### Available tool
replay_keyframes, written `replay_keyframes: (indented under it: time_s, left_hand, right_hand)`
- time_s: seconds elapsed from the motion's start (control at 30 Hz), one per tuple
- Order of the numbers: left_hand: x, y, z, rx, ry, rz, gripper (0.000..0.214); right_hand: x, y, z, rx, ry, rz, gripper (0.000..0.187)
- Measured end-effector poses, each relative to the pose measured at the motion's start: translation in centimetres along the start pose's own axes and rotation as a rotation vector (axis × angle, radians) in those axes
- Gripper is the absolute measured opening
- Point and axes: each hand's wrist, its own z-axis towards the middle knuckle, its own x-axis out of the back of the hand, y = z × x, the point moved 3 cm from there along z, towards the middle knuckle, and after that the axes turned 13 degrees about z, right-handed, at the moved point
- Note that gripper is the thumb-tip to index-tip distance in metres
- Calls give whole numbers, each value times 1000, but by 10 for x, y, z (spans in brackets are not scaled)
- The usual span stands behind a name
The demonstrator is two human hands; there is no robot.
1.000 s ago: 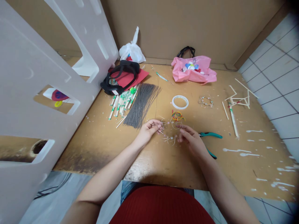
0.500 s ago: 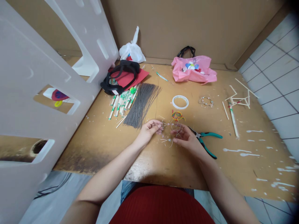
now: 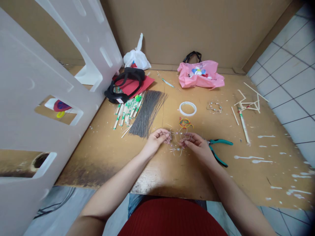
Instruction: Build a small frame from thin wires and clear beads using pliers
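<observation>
Between my hands is a ring of thin wire with small clear beads [image 3: 178, 149], loose wire ends sticking out from it. My left hand [image 3: 158, 137] pinches its left side between thumb and fingers. On the opposite side my right hand [image 3: 195, 143] has its thumb and fingertips closed on the ring. Pliers with teal handles [image 3: 221, 141] lie just right of my right hand, their jaws partly hidden behind it. Beyond the ring rests a small tangle of red, yellow and green cord [image 3: 185, 123]. A similar beaded wire ring [image 3: 214, 107] lies farther right.
A bundle of grey wires [image 3: 147, 113] lies beside wrapped chopsticks [image 3: 125, 113] and a black head strap [image 3: 125, 85]. Behind the cord is a tape roll [image 3: 187, 108]. A pink bag [image 3: 201, 75] stands at the back; a stick frame [image 3: 249, 106] is on the right.
My right thumb and fingers have closed in on the beaded ring's right side. My left hand keeps its pinch. The whole view has shifted slightly.
</observation>
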Motion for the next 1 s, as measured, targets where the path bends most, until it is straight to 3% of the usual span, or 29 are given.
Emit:
replay_keyframes:
  time_s: [0.13,0.2,0.33,0.4,0.47,0.57,0.67,1.0]
  left_hand:
    - [0,-1,1,-22,-19,71,28]
    - [2,1,0,-121,40,187,26]
    - [3,21,-15,-596,286,695,18]
    - [-7,29,-25,-807,225,938,16]
    - [-20,34,-34,-910,100,1145,18]
    - [-37,35,-38,-923,-69,1427,23]
    - [-45,33,-35,-863,-130,1572,24]
    - [-30,38,-28,-765,-231,1313,24]
  right_hand:
    - [-1,-1,0,3,21,12,34]
    - [-2,-2,0,6,26,18,33]
    - [-3,-2,-1,-10,22,43,32]
    - [-3,-1,-1,-28,23,57,33]
    - [-2,1,0,-43,26,77,34]
    - [-1,4,0,-67,39,98,38]
    - [0,5,0,-78,59,73,41]
    - [-3,5,0,-23,-45,-69,38]
